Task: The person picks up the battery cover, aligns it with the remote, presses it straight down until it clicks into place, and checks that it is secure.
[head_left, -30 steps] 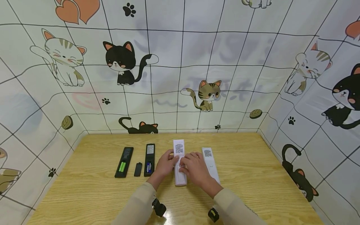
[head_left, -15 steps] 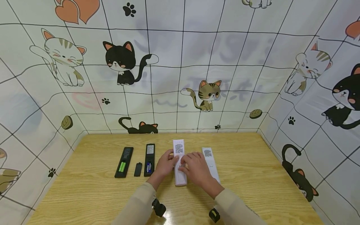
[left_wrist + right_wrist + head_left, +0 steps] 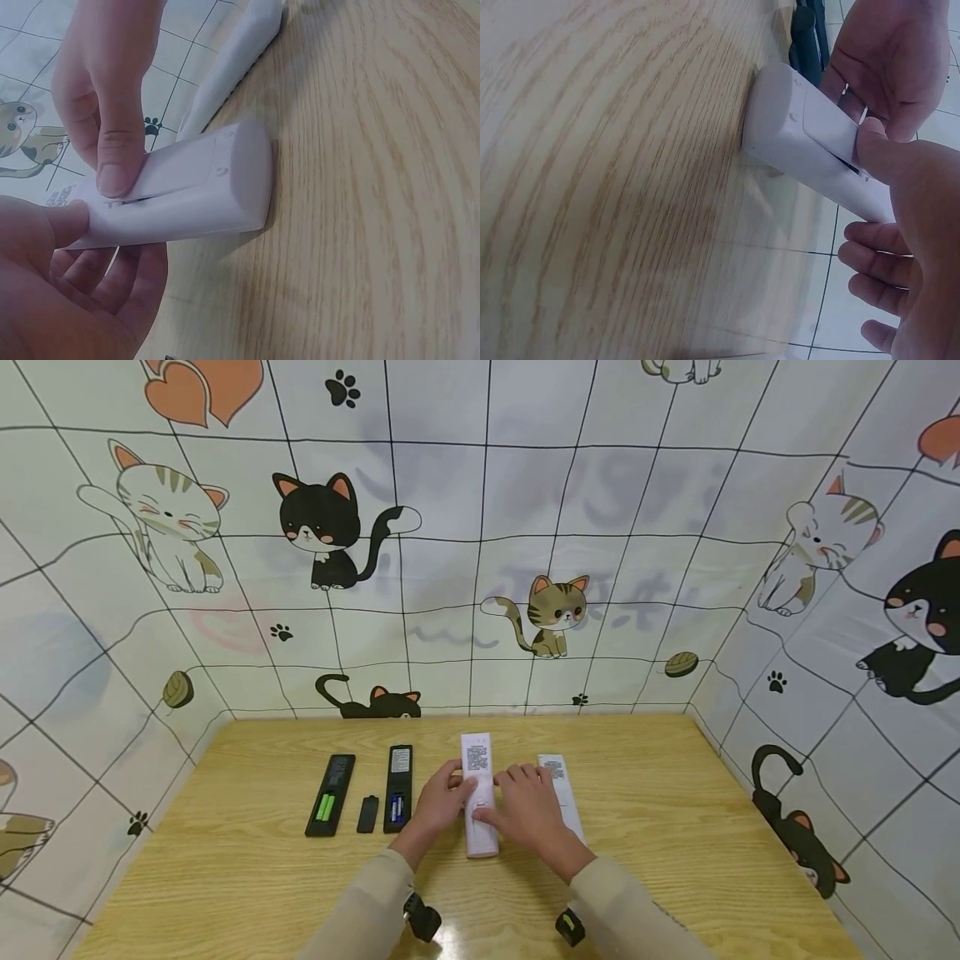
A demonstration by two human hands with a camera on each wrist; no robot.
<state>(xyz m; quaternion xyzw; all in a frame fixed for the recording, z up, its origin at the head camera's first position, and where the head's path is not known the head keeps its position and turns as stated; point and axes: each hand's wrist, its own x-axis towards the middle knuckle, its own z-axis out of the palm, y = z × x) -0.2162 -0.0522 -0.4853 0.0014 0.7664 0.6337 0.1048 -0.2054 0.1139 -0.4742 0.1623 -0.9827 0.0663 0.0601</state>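
Print (image 3: 477, 759) on white remote (image 3: 484, 797), too small for my reading.
My left hand (image 3: 441, 797) is gripping it, fingers curled beneath; my right hand (image 3: 529, 806) is pinching it, half-curled; far table edge (image 3: 465, 722) is running just beyond.

Remote (image 3: 199, 214): back showing. Left hand (image 3: 64, 292) grips it, thumb on top, fingers beneath. Right hand (image 3: 109, 82) presses thumb to its cover (image 3: 180, 165); dark gap along cover edge. Second remote (image 3: 234, 64) beyond it.
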